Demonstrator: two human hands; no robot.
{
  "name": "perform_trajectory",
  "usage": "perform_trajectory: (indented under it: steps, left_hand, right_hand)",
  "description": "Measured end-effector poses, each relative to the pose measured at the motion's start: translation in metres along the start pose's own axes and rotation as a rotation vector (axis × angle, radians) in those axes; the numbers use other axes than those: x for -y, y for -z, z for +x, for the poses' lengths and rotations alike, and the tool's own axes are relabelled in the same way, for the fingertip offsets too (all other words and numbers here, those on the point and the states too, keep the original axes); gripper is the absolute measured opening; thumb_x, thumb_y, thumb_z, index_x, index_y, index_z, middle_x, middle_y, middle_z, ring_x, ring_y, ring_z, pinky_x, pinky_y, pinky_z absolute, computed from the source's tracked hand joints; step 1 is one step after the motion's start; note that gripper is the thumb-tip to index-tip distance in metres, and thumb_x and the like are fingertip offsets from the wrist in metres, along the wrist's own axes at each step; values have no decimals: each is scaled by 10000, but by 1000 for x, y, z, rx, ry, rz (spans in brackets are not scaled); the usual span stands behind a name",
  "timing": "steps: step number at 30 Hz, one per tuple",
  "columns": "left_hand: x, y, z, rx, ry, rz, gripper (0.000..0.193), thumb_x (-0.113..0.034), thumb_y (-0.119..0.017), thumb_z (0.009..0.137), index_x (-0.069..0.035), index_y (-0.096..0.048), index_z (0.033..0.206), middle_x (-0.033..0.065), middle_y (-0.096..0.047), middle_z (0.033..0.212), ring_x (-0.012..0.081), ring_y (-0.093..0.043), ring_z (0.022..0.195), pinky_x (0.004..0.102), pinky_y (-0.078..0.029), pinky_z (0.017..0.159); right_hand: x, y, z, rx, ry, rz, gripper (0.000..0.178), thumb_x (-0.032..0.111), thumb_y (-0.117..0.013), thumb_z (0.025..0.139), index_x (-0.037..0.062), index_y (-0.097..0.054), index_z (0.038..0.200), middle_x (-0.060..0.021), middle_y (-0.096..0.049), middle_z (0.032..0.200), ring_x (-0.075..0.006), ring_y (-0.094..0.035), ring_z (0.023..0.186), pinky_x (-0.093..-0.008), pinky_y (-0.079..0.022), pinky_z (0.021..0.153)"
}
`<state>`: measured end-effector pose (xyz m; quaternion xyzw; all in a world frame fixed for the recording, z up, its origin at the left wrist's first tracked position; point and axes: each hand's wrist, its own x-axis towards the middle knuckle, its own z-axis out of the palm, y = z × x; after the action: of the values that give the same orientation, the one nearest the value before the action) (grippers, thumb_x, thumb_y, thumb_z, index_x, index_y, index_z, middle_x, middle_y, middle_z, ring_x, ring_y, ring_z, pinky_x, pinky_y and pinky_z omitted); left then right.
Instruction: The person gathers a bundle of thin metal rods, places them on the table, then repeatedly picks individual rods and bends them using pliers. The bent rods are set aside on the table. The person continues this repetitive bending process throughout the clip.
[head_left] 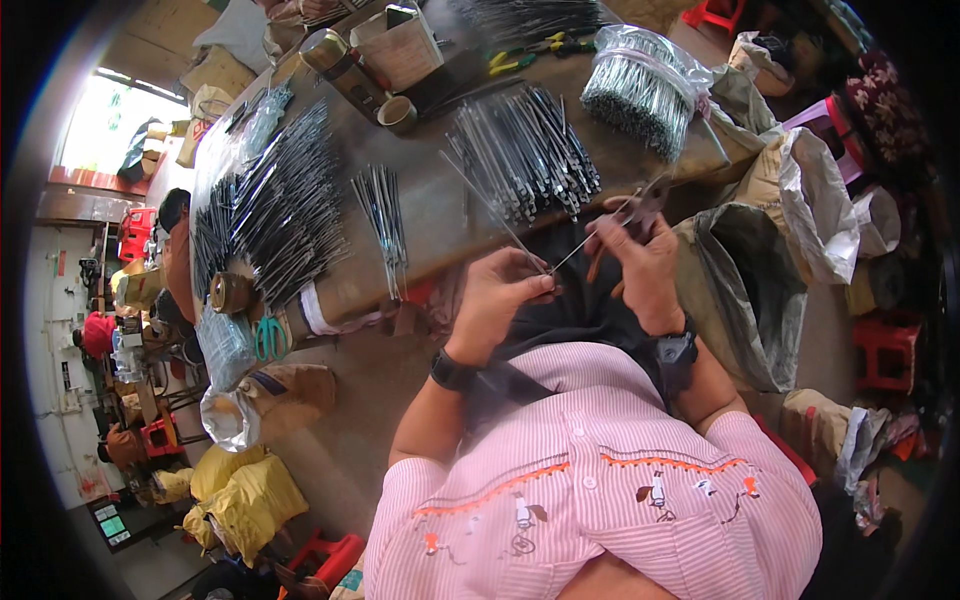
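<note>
My left hand (503, 298) is closed, thumb and fingers pinching a thin metal rod (515, 238) that slants up toward the table. To its right, my right hand (640, 262) is closed around what look like pliers with reddish-brown handles (596, 262); their head is partly hidden by the fingers. A thin wire (572, 254) runs between the two hands. Just beyond the hands, a heap of dark metal rods (525, 150) lies on the worktable (425, 150). A smaller bunch of rods (381, 215) lies left of it.
At the table's left is a big pile of dark rods (290, 200). A plastic bag of silvery wires (640, 95) stands at the far right. Teal-handled scissors (270, 338) hang by the left edge. Open sacks (750, 290) stand to my right, near a red stool (888, 350).
</note>
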<state>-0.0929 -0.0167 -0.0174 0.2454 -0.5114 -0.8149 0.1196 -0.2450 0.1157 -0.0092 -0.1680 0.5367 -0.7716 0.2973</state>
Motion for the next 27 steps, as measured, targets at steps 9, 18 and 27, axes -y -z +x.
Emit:
perform_trajectory:
  steps: [9, 18, 27]
  left_hand:
    - [-8, -14, -10, 162, 143, 150, 246, 24, -671, 796, 28, -650, 1041, 28, -673, 880, 89, -632, 791, 224, -510, 737]
    - [-8, -14, -8, 309, 159, 204, 309, 20, -650, 819, 8, -597, 1122, 31, -636, 944, 94, -612, 827, 232, -514, 731]
    - [-11, -26, -10, 195, 325, -252, 159, -171, -560, 972, -40, -541, 1060, 52, -609, 918, 129, -605, 863, 248, -485, 703]
  right_hand:
    - [-3, 21, 4, 109, -280, 98, 216, 26, -684, 846, -10, -613, 1047, -117, -680, 877, -179, -655, 703, -286, -538, 634]
    - [4, 27, 3, 150, -434, 80, 229, 63, -738, 825, 13, -620, 1015, -100, -675, 834, -175, -659, 658, -278, -548, 605]
    - [-3, 19, -3, 114, -334, 33, 178, 79, -747, 827, 10, -644, 955, -83, -675, 807, -148, -651, 652, -257, -529, 557]
